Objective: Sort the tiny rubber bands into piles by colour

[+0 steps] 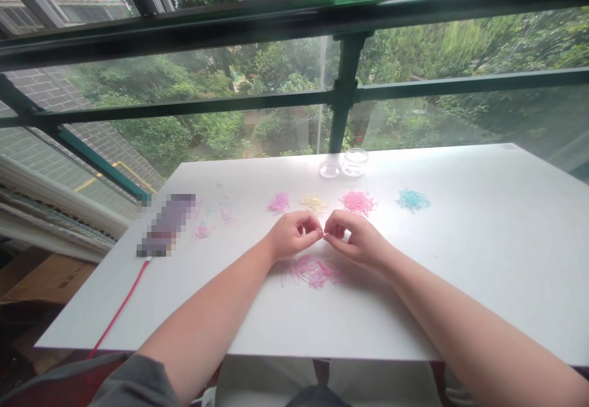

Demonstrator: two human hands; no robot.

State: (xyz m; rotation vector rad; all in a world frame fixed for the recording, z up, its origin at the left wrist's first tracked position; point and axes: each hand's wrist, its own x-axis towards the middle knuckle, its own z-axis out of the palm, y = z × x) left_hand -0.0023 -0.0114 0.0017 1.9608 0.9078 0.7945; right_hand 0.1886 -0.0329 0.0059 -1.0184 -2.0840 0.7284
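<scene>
Fingertips (318, 233) of the bare left hand (289, 236) nearly meet those of the bare right hand (361, 239), each thumb and forefinger pinched together on a tiny pale piece (324, 234) too small to make out. It is held just above the white rectangular tabletop (488, 266). Nearer the person lies a loose pile of thin pink and lilac loop-like pieces (315, 272), with one thin loop (283, 280) at its left edge. Beyond the hands, four small piles run left to right: purple (278, 202), pale yellow (313, 203), bright pink (359, 202) and turquoise (413, 199). Behind them, a clear round container (355, 162) stands beside a shallow clear round dish or lid (329, 170). Further left are scattered pink, lilac and mint pieces (227, 213), then a dark pixelated slab (166, 226) joined to a red cable (122, 307). Past the far edge, green metal rails (207, 107) cross glass before leafy trees (276, 66); a brown cardboard box (50, 275) sits low at left.
</scene>
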